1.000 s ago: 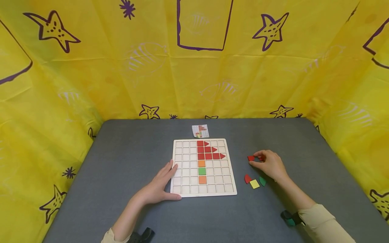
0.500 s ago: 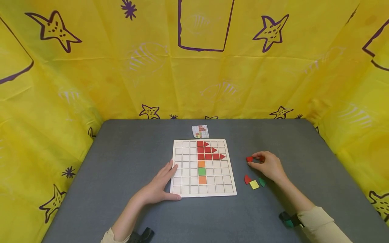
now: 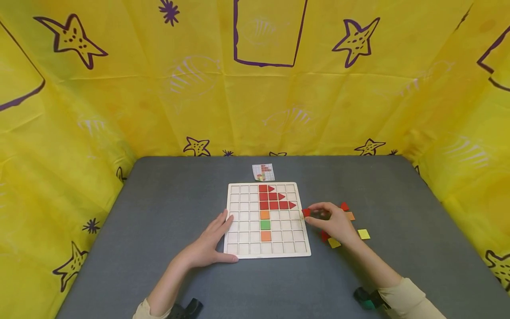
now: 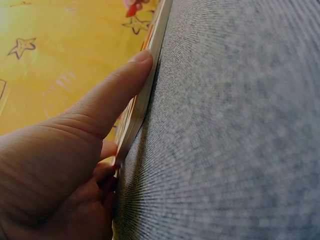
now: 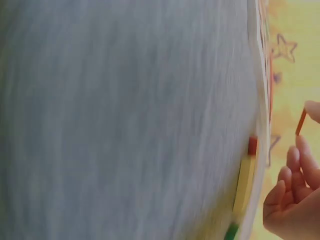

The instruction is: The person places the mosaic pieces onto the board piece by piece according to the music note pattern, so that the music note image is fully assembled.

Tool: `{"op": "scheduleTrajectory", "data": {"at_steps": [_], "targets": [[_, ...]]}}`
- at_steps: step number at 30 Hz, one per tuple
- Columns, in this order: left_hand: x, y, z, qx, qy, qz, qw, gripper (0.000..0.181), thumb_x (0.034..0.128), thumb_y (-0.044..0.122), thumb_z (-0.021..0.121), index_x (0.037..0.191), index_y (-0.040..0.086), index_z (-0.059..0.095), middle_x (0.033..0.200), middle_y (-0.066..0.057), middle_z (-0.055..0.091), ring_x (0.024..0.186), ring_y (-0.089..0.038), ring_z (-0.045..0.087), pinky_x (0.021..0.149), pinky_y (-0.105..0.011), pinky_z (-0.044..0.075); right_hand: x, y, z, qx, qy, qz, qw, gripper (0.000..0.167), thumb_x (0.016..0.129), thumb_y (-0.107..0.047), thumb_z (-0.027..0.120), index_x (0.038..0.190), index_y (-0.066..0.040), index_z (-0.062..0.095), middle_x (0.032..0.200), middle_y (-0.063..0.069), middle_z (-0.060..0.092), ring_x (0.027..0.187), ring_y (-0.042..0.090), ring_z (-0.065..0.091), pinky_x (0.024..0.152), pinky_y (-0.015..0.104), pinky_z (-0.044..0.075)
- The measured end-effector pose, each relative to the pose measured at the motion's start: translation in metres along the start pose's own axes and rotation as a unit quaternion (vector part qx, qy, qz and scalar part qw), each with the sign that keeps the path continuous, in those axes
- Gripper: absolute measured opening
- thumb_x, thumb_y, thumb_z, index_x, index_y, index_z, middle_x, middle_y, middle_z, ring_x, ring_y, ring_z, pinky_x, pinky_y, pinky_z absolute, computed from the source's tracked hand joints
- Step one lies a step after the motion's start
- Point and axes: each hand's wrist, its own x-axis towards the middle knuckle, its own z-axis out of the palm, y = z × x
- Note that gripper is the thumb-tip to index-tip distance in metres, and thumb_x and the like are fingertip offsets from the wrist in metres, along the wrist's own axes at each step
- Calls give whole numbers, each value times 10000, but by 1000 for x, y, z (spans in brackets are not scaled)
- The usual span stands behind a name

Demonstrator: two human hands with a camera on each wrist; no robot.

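Observation:
A wooden grid board (image 3: 287, 247) lies on the grey table, with red squares and triangles in three rows and an orange, green, orange column below them. My left hand (image 3: 205, 246) rests at its near left corner, thumb on the front edge and fingers along the left side. In the left wrist view, the extended thumb (image 4: 112, 95) presses the board's edge. Just off the board's right edge, my right hand (image 3: 336, 223) pinches a red square tile (image 3: 306, 212) between thumb and forefinger. The right wrist view shows that tile (image 5: 301, 121) edge-on, held off the table.
Behind the board lies a small printed pattern card (image 3: 263, 172). Around my right hand are loose tiles: a red piece (image 3: 344, 206), an orange one (image 3: 350, 215), yellow squares (image 3: 364, 234) and a partly covered red piece (image 3: 324, 236). A yellow cloth (image 3: 255, 102) surrounds the table.
My right hand has carried the red square tile left, from among the loose pieces to the board's right edge. Tiles formerly under the hand now show. My left hand stays put.

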Motion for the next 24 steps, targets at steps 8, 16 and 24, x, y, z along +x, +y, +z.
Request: {"op": "scheduleTrajectory", "data": {"at_steps": [8,16,24], "targets": [[0,0,1,-12,-17,-38,10000,1107,741,485,821,1551,50,203,1627,-145,22,1480,-346,45,1109,-590,188,-8,-25,25,490,-387,-85,9980,365,762,-342,835,1066,-181,715,974,48,629,901,225,499,714,338,409],[0,0,0,39,-12,8,10000,1104,746,469,822,1549,39,199,1627,-148,20,1480,-346,45,1112,-584,180,-16,-37,48,587,-869,-524,9931,289,755,-333,841,1003,-248,719,983,-49,652,917,187,528,773,363,419],[2,0,1,29,-38,-123,9999,1112,739,498,817,1555,64,198,1631,-129,18,1482,-334,46,1112,-586,187,-21,-43,65,106,-1215,-1337,9835,276,744,-369,845,967,-285,705,990,-140,633,944,124,528,825,352,433]]}}
